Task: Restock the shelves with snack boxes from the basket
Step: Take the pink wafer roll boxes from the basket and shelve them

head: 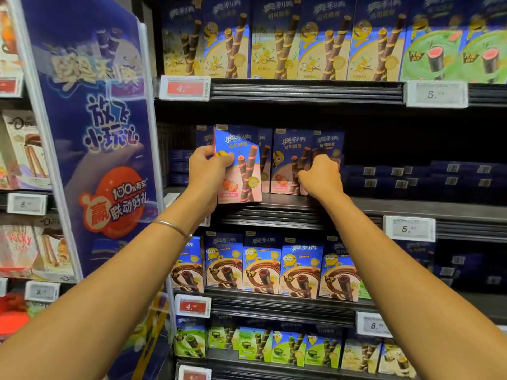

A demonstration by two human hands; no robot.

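Note:
My left hand (206,171) grips a pink-and-blue strawberry wafer-roll box (241,165), held upright and slightly tilted at the front of the middle shelf (301,207). My right hand (321,176) curls its fingers round the right edge of a matching box (288,160) that stands on that shelf. More of these boxes stand behind both. The basket is not in view.
A blue promotional panel (90,138) juts out at the left of the shelf bay. Vanilla boxes (274,39) fill the shelf above, chocolate boxes (263,267) the shelf below. Dark blue boxes (425,182) lie flat on the right of the middle shelf. Price tags (408,229) line the shelf edges.

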